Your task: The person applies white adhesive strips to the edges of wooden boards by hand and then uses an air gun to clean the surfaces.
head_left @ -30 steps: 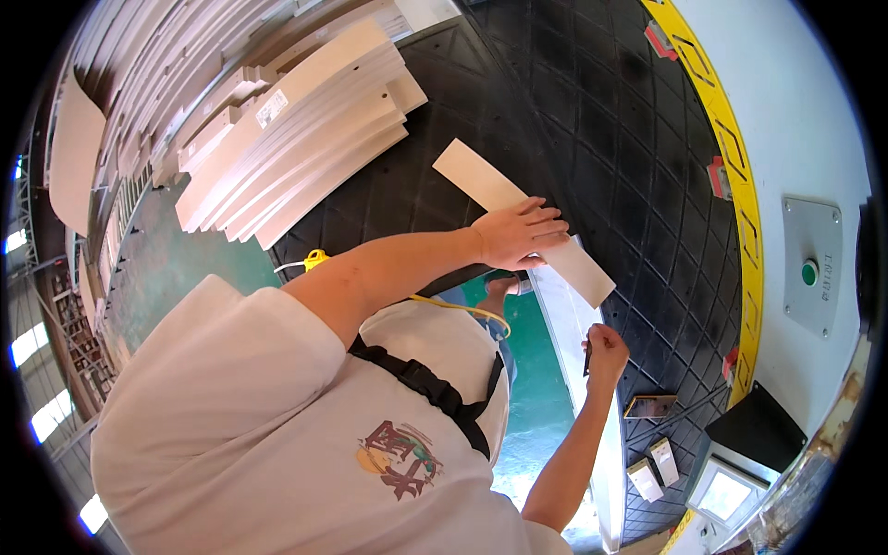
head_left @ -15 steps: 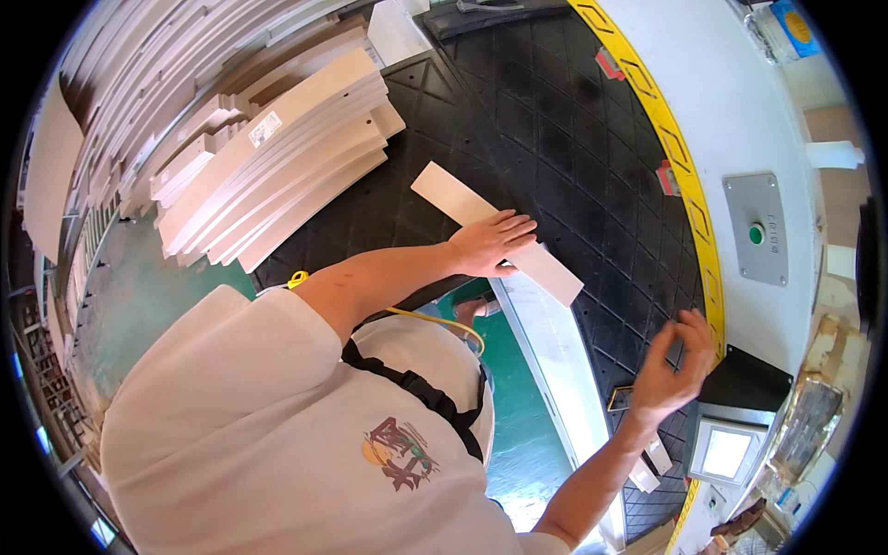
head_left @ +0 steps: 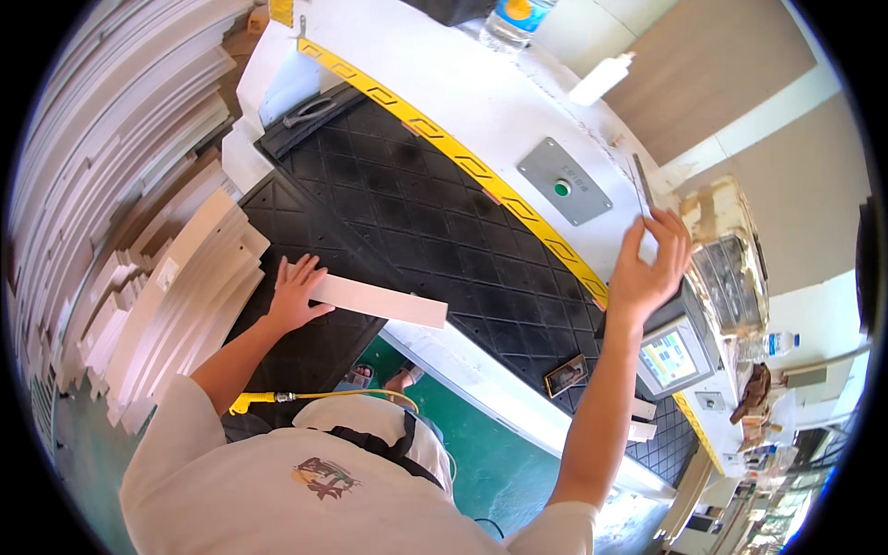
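Note:
My left hand (head_left: 298, 294) rests on the left end of a pale wooden board (head_left: 384, 301), with its fingers spread and the thumb by the near edge. The board lies flat on the black ribbed work surface (head_left: 370, 185), and its right end reaches over the white metal front edge. My right hand (head_left: 650, 273) is raised over the right side, between the button plate and the touchscreen. Its fingers are loosely curled with a gap to the thumb, and I see nothing in them. A thin dark rod (head_left: 642, 180) shows just beyond its fingertips; whether they touch is unclear.
Stacked pale boards (head_left: 176, 296) stand at the left. A yellow strip (head_left: 462, 165) borders the white machine body, which carries a green button (head_left: 562, 188) and a touchscreen (head_left: 671, 356). A phone (head_left: 566, 376) and small wood pieces (head_left: 641, 430) lie at the right. A yellow air gun (head_left: 250, 401) hangs near my waist.
My view has swung to the right. My left hand has shifted from the board's middle to its left end. My right hand has risen toward the white machine body beside the touchscreen.

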{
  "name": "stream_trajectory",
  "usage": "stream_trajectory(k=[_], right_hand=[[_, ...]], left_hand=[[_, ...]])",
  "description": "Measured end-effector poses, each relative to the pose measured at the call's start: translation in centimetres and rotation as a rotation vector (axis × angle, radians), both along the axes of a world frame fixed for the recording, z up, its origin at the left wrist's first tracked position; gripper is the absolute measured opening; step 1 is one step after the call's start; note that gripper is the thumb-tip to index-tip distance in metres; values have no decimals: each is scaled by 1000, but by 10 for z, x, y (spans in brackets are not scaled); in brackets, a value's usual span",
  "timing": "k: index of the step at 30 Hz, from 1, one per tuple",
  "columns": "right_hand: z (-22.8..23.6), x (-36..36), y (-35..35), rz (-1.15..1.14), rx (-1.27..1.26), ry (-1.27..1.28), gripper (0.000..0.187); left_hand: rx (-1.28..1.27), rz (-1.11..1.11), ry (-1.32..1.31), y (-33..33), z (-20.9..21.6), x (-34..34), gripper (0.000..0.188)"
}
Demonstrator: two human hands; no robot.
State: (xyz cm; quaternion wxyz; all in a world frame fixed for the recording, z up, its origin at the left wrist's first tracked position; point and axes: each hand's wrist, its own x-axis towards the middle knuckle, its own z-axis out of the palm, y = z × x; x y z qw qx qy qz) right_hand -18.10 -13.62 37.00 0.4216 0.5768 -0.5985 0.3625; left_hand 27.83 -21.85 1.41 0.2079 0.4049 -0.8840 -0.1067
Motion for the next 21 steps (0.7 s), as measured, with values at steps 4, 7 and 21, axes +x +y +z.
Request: stream_trajectory(k=[4,7,21], right_hand=[[5,-14,-29,-56,-59,42,16],[-1,-26,-37,-146,21,59,17],[-261,165,166,616,692,-2080,60]], left_hand=[[104,54,-45,-7,5,7,80],[157,-37,-109,-13,22,-1,77],[544,-317,146,80,126,-111,59]])
